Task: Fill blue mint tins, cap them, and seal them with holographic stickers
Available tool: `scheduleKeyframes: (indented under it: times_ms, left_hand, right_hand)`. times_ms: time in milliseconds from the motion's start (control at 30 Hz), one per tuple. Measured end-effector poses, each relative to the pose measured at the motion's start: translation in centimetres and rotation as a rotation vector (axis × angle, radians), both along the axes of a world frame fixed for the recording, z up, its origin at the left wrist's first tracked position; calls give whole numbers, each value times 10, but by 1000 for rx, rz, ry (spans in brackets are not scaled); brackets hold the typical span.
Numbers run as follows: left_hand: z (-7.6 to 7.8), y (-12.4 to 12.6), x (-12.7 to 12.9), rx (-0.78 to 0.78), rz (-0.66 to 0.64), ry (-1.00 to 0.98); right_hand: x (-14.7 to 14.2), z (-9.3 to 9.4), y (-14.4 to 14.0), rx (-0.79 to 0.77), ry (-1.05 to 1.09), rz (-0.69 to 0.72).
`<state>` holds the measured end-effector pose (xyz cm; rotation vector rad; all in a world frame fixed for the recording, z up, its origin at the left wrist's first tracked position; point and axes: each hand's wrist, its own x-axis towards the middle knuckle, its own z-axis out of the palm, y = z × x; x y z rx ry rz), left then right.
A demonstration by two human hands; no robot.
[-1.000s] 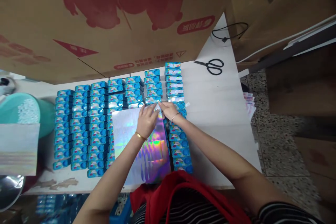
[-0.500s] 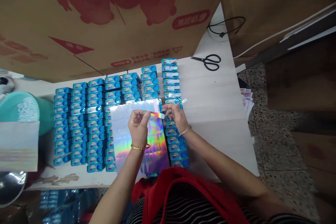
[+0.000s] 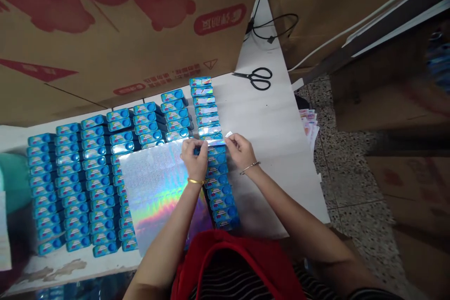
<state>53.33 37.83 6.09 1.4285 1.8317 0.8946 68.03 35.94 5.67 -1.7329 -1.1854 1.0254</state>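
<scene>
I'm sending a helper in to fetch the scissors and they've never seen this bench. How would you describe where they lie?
Start at the big cardboard box printed in red that leans over the back of the white table. Just past its right corner, beyond the rows of blue boxes, lie the scissors. They are black-handled, lying alone on bare tabletop, nearer than the black cable.

Bare forearms, a gold bangle (image 3: pixel 195 181) on the left wrist, a thin silver bracelet (image 3: pixel 250 167) on the right.

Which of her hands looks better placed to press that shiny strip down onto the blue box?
Probably the right hand: it pinches the holographic sticker strip over the blue boxes, while the left hand holds its other end above the holographic sheet.
</scene>
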Motion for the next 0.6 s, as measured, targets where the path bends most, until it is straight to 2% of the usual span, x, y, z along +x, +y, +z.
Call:
scheduleKeyframes:
  times_ms: [167, 333, 467, 600]
  left_hand:
    - [-11, 7, 14, -14, -20, 250]
    - [-21, 7, 18, 4, -59, 381]
    - [-26, 9, 19, 4, -75, 450]
    - [-22, 14, 16, 0, -11, 462]
  right_hand:
    - [15, -23, 15, 39, -252, 100]
    - [19, -36, 19, 23, -387, 163]
    - [20, -47, 20, -33, -381, 195]
    - [13, -51, 11, -14, -249, 64]
